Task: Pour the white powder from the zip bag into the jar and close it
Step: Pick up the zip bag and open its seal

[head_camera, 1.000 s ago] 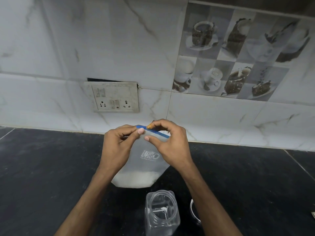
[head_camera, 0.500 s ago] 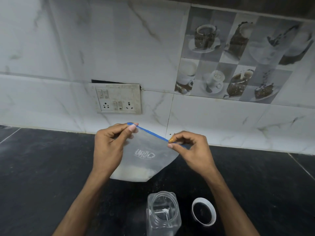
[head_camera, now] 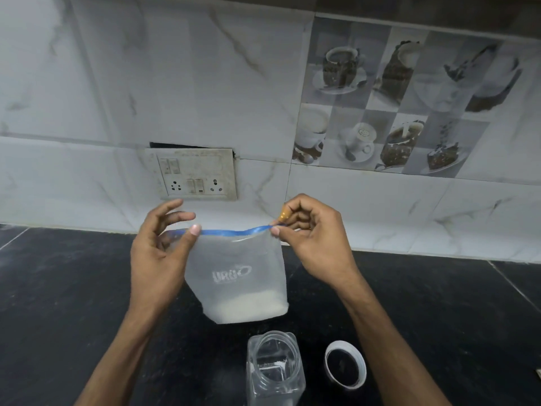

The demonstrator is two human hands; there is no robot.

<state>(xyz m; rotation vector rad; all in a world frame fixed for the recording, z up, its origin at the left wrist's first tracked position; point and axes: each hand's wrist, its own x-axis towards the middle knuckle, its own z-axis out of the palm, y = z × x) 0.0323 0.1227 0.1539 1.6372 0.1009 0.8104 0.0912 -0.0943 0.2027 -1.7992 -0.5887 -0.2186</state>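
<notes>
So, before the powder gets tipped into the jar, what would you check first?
1. Uncapped: ok, the lid lies beside the jar on the counter.
2. Upright: ok, the jar's mouth faces up.
3. Grip: ok, left hand and right hand pinch the bag at its top corners.
4. Settled: ok, the powder sits at the bag's bottom.
5. Unzipped: cannot tell, the blue strip reads as one line.
6. Tilted over the jar: not ok, the bag hangs upright beyond it.
</notes>
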